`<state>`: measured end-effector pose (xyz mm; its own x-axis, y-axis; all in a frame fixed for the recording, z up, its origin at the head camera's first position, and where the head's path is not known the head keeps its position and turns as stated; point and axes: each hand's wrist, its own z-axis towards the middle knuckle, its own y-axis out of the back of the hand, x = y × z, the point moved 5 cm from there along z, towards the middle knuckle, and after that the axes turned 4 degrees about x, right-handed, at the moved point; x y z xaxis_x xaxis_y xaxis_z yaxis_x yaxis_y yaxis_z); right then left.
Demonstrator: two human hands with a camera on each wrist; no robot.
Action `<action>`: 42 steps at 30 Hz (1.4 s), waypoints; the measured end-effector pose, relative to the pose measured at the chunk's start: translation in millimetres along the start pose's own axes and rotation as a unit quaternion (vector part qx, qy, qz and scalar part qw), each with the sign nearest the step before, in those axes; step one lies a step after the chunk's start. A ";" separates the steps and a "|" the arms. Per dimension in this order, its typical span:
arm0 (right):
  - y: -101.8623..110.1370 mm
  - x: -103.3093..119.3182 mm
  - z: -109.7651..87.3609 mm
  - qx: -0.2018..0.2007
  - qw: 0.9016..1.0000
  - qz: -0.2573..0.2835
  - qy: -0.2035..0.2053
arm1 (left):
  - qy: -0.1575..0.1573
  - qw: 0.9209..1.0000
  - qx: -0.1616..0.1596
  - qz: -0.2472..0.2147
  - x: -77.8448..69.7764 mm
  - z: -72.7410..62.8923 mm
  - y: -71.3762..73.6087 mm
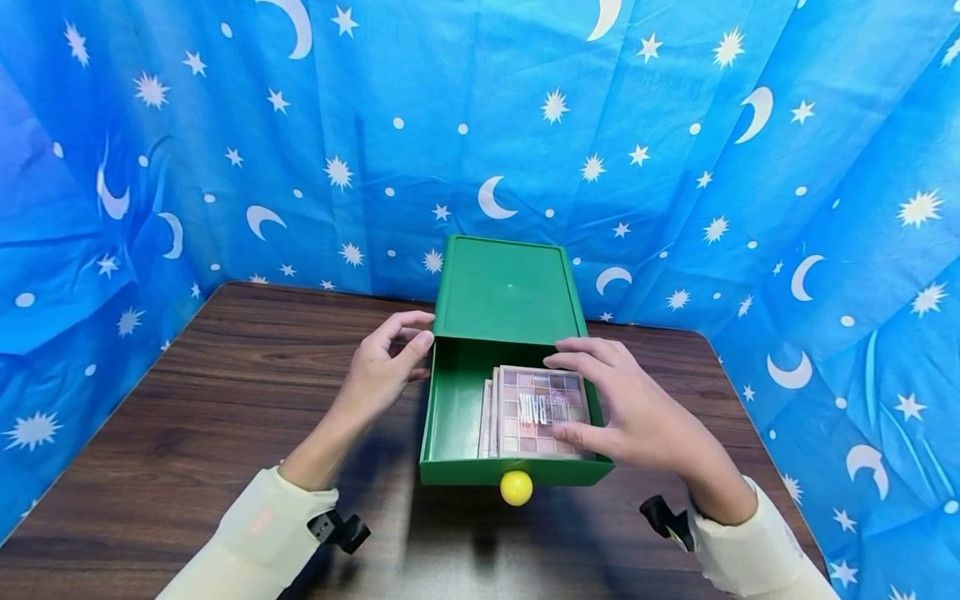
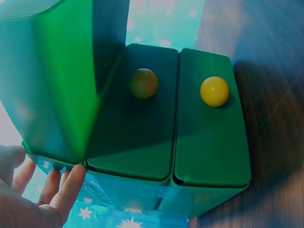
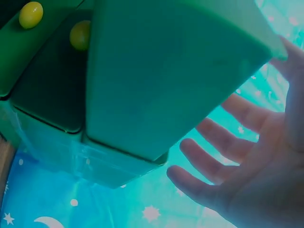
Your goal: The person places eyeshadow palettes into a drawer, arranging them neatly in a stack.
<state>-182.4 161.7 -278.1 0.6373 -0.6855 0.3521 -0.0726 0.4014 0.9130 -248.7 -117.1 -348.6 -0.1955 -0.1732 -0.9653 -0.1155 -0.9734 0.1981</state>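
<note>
A green drawer cabinet [image 1: 510, 287] stands on the table with its top drawer [image 1: 461, 421] pulled out. Several flat square eyeshadow palettes [image 1: 528, 408] overlap in the drawer's right part; the top one shows a grid of shades and the lettering "BACK". My left hand [image 1: 382, 362] rests its fingertips against the cabinet's left side, by the drawer opening. Reaching over the drawer's right wall, my right hand [image 1: 630, 408] has its fingers spread and its thumb over the top palette. Whether that thumb touches the palette I cannot tell.
A yellow ball knob [image 1: 516, 488] sits on the pulled-out drawer's front. Below it, two lower drawers are closed, with yellow knobs [image 2: 214, 91]. The dark wooden table [image 1: 225, 433] is backed by a blue curtain [image 1: 420, 100] with moons and stars.
</note>
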 end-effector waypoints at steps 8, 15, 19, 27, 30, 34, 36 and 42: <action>4.8 25.5 -24.6 -0.112 0.993 -0.037 -0.002 | -0.005 1.000 -0.001 0.000 -1.3 0.3 0.0; -4.1 48.1 -42.1 -0.169 0.983 -0.070 0.015 | -0.010 1.000 -0.003 0.009 -1.7 0.6 0.9; -13.8 58.6 -50.4 -0.188 0.979 -0.069 0.023 | -0.008 1.000 -0.004 0.006 -1.6 0.5 0.9; -49.0 74.4 -59.8 -0.231 0.965 -0.117 0.035 | -0.008 1.000 -0.004 0.012 -2.2 0.1 1.1; -60.6 75.4 -60.7 -0.225 0.966 -0.130 0.005 | -0.007 1.000 -0.001 0.014 -1.4 0.8 0.1; -69.2 74.7 -61.1 -0.232 0.961 -0.147 -0.020 | -0.003 1.000 0.000 0.012 0.3 1.5 -1.2; -71.6 73.9 -60.7 -0.238 0.959 -0.152 -0.023 | -0.004 1.000 -0.001 0.011 -0.3 1.1 -1.5; -76.7 71.4 -58.9 -0.247 0.957 -0.150 -0.032 | -0.004 1.000 -0.001 0.014 -2.1 0.5 -2.1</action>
<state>-86.2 117.8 -335.2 0.5238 -0.8440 0.1153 0.4873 0.4080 0.7721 -248.5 -114.6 -346.9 -0.2065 -0.1986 -0.9581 -0.1086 -0.9685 0.2241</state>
